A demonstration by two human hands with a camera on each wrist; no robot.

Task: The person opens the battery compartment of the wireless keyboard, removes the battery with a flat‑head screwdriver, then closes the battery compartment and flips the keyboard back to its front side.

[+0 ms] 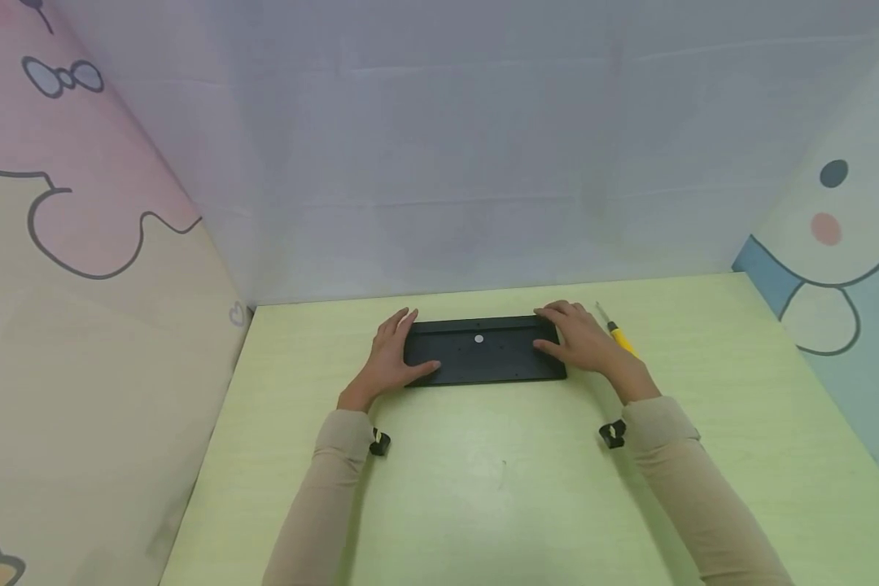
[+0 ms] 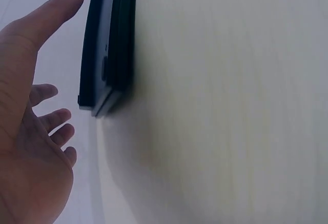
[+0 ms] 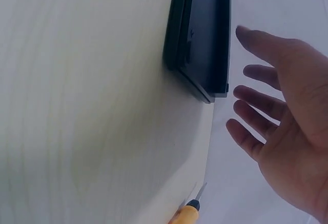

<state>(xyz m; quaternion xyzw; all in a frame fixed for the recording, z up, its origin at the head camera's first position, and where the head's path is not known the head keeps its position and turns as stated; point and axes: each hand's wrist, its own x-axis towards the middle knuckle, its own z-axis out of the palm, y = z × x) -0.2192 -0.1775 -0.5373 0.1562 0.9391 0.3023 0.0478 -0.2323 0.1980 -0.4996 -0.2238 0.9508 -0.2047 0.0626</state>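
Observation:
A flat black rectangular panel (image 1: 483,358) lies on the table, its long side running left to right. It has a raised bar along the far edge, a white round dot and several small holes. My left hand (image 1: 390,358) is spread at its left end, thumb over the face; in the left wrist view the hand (image 2: 36,111) shows a gap from the panel (image 2: 110,39). At the right end my right hand (image 1: 577,335) is spread likewise, and its fingers stand apart from the panel (image 3: 200,34) in the right wrist view.
Just right of my right hand lies a screwdriver (image 1: 619,335) with a yellow handle, its shaft pointing toward the back. A pale cloth wall (image 1: 439,163) rises behind the table (image 1: 483,488), and printed cartoon panels stand at both sides.

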